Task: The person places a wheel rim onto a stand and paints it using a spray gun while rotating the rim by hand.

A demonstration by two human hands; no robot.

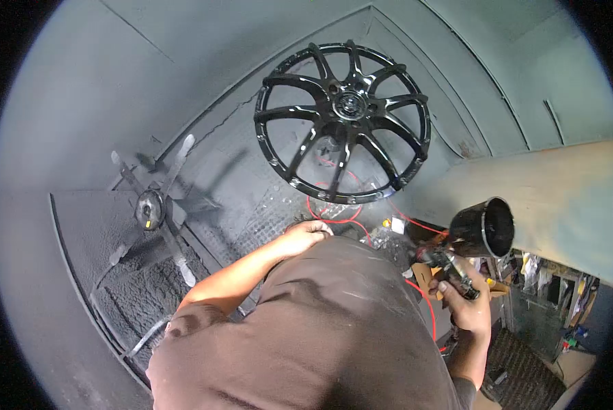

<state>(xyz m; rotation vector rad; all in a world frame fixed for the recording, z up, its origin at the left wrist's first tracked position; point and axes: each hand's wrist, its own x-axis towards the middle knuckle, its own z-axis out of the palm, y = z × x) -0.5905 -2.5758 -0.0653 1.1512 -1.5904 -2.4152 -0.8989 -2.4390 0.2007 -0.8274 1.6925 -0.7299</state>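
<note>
A glossy black multi-spoke wheel rim (349,106) stands face-up in front of me, apart from both hands. In my right hand (469,304) is a spray gun (450,266), with the fingers wrapped round its body. Its large dark cup (483,227) rises above the hand, its round end facing right. My left hand (306,238) is beside the front of my shirt (341,301), its fingers curled together. What the left fingers hold, if anything, is hidden.
A red hose (431,311) runs past my right side and loops on the floor below the rim. At left stands a grey overspray-coated stand with several arms (149,210). Grey walls surround the area. A cardboard box (424,279) and cluttered shelves (552,290) are at right.
</note>
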